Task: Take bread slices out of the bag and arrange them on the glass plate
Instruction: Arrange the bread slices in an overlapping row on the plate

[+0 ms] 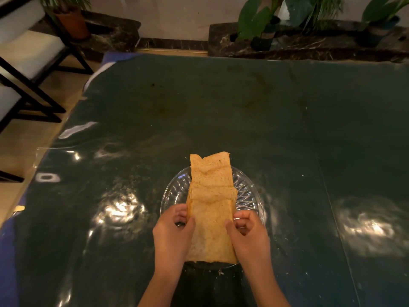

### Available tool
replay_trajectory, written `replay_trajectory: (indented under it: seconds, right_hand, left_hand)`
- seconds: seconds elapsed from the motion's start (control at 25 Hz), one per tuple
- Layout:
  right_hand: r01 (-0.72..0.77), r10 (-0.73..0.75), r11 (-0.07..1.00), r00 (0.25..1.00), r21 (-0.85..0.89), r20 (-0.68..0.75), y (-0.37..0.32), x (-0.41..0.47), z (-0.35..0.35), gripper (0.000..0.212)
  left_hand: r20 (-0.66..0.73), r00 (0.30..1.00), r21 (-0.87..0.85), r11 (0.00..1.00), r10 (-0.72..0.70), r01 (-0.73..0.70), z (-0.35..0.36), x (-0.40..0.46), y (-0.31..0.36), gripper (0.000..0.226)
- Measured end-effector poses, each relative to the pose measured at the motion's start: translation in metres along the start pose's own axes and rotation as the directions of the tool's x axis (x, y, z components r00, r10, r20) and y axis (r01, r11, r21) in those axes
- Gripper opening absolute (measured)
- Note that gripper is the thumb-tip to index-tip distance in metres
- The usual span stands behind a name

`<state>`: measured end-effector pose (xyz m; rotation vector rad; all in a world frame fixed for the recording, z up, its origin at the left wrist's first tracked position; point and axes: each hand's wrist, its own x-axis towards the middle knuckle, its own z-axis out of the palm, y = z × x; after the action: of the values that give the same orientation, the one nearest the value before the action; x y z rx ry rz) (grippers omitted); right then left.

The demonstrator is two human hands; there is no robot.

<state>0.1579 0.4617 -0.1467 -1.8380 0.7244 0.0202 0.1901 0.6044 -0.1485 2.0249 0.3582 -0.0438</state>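
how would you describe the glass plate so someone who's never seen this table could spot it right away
On the big dark green table, look at the near edge, just ahead of the left hand and right hand. The glass plate is the clear oval dish with a cut pattern, lying under the row of overlapping bread slices.

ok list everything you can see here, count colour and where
bread slices: at least three, tan, overlapping in a row across the plate
glass plate: one, clear, near centre of table
table: one, dark green glossy cover
potted plants: several, green, along far ledge
chairs: dark frames, pale seats, far left
bag: not visible
left hand: grips nearest slice's left edge
right hand: grips its right edge
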Motion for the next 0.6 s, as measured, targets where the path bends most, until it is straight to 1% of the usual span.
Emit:
replay_trajectory:
  seconds: [0.08, 0.16, 0.2, 0.28, 0.32, 0.44, 0.52, 0.6]
  right_hand:
    - [-0.032, 0.032, 0.996, 0.999, -0.087, 0.004, 0.011, -0.002, 0.000, 0.018]
    - [0.013, -0.018, 0.978, 1.000, -0.209, -0.021, 0.019, -0.003, 0.001, 0.018]
    - [0.055, -0.065, 0.967, 0.997, -0.249, -0.031, 0.020, -0.002, 0.002, 0.023]
    - [0.112, -0.121, 0.951, 0.993, -0.288, -0.014, 0.018, 0.005, 0.004, 0.042]
    - [0.123, -0.125, 0.948, 0.992, -0.293, 0.010, 0.017, 0.008, 0.006, 0.047]
    - [0.118, -0.106, 0.953, 0.993, -0.280, 0.055, 0.015, 0.010, 0.009, 0.038]
    - [0.073, -0.069, 0.971, 0.997, -0.226, 0.024, 0.015, 0.005, 0.008, 0.045]
    - [0.013, -0.015, 0.990, 1.000, -0.143, -0.012, 0.016, 0.001, 0.006, 0.054]
  left_hand:
    - [-0.004, 1.000, 0.044, 0.999, 0.016, -0.016, 0.000, -0.002, -0.008, 0.027]
    - [-0.016, 0.998, 0.096, 0.994, 0.060, -0.058, 0.003, -0.002, -0.013, 0.025]
    - [-0.013, 0.998, 0.099, 0.993, 0.067, -0.065, 0.005, -0.001, -0.015, 0.028]
    - [0.007, 0.998, 0.115, 0.992, 0.057, -0.057, 0.007, 0.001, -0.018, 0.027]
    - [0.019, 0.998, 0.136, 0.989, 0.058, -0.060, 0.008, 0.002, -0.018, 0.023]
    - [0.042, 0.999, 0.150, 0.988, 0.028, -0.034, 0.007, -0.001, -0.018, 0.012]
    - [0.060, 0.998, 0.146, 0.989, -0.006, -0.003, 0.005, -0.004, -0.016, 0.012]
    - [0.058, 0.998, 0.120, 0.993, -0.012, 0.005, 0.003, -0.007, -0.013, 0.017]
